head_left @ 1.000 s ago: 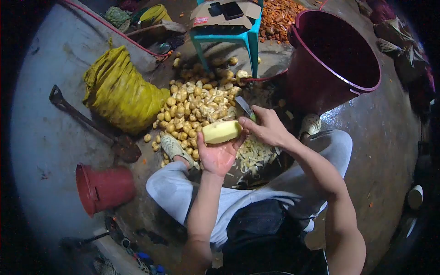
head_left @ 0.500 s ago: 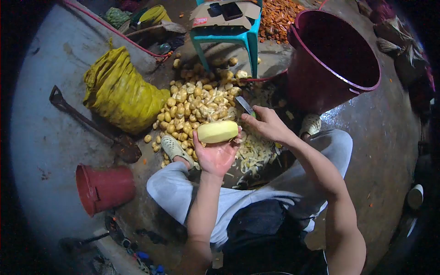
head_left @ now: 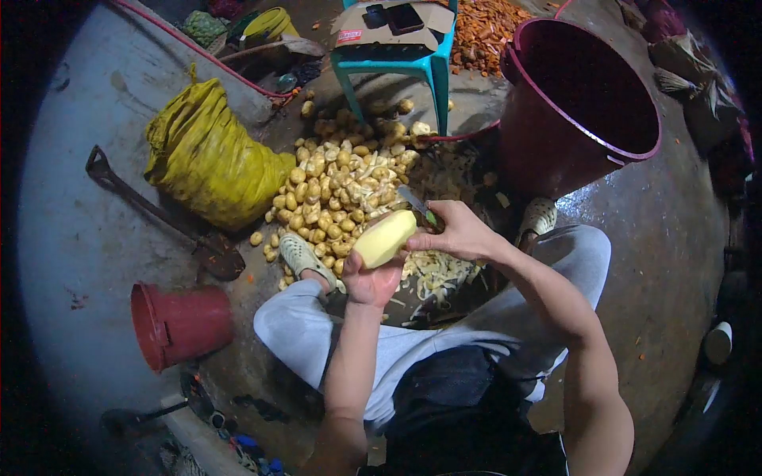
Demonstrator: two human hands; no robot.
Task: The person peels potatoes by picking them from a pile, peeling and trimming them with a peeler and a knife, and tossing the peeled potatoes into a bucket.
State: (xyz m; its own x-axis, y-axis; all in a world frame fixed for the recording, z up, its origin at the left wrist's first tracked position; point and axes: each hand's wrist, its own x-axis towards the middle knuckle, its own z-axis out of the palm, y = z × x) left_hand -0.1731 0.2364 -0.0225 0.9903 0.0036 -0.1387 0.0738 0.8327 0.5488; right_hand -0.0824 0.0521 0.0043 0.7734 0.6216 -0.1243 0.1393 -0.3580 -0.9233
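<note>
A large peeled potato point(head_left: 386, 239), pale yellow and smooth, rests tilted in my left hand point(head_left: 375, 282), its fingers curled around the underside. My right hand point(head_left: 460, 232) grips a knife point(head_left: 414, 201) by its green handle; the blade points up and to the left, just beyond the potato's far end. The right thumb is at the potato's right side; whether it presses on it I cannot tell. Behind both hands spreads a heap of unpeeled potatoes point(head_left: 321, 190). Peelings point(head_left: 436, 274) lie on the floor below my right hand.
A tall maroon bin point(head_left: 540, 151) stands at the right. The turquoise stool point(head_left: 432, 71) carries cardboard and phones, with chopped orange pieces point(head_left: 484, 36) behind it. At left are a yellow sack point(head_left: 210, 159), a shovel point(head_left: 151, 202) and a red bucket point(head_left: 190, 321).
The potato has turned from level to slanted, its right end higher. My right hand has moved left and down, bringing the knife up close to the potato.
</note>
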